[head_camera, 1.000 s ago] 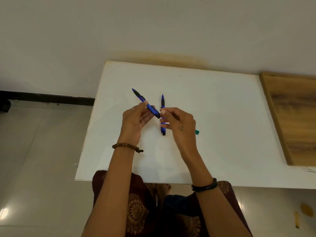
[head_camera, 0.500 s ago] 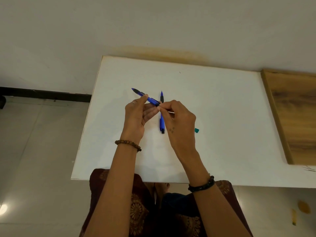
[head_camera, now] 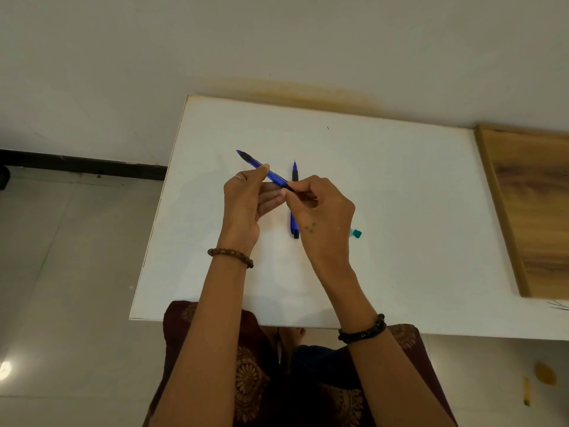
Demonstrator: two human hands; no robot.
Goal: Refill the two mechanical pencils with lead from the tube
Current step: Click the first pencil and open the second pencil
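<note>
The left hand (head_camera: 246, 204) has its grip closed on a blue pencil (head_camera: 264, 171), thumb and fingers pinching the barrel, which slants with its tip toward 10 o'clock and its back end toward 4 o'clock. The right hand (head_camera: 320, 211) pinches its fingertips (head_camera: 292, 192) closed at that back end; what they hold is too small to tell. Directly under the right hand, a second blue pencil (head_camera: 294, 223) lies flat on the white surface (head_camera: 400, 211), tip at 12 o'clock and its black end at 6 o'clock, partly hidden by the knuckles. At 4 o'clock from the right hand, just past its edge, the teal cap of the lead tube (head_camera: 356, 233) shows on the surface. A wooden board (head_camera: 535, 211) lies at 3 o'clock, well apart.
</note>
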